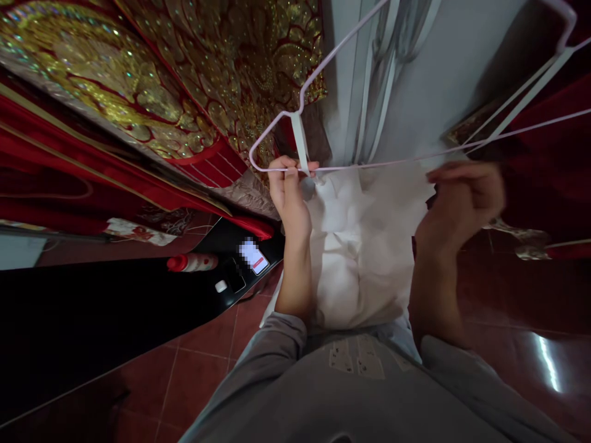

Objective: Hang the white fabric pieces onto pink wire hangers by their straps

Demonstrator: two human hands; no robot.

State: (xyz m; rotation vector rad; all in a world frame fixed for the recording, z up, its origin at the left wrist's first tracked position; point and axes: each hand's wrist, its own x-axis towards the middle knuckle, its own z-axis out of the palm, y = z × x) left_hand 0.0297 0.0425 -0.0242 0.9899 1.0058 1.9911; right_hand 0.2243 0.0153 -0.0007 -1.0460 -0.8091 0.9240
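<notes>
Pinching a white strap (300, 141) at the bottom bar of a lilac clothes hanger (369, 165), the left hand (290, 194) sits near the hanger's left corner. Well apart from it, the blurred right hand (471, 194) curls just below the bar; whether it grips anything, I cannot tell. A white garment (337, 271) hangs between the forearms. Toward the right end of the black tabletop (115, 314) lie a lit smartphone (255, 257) and a red-capped bottle (196, 263).
</notes>
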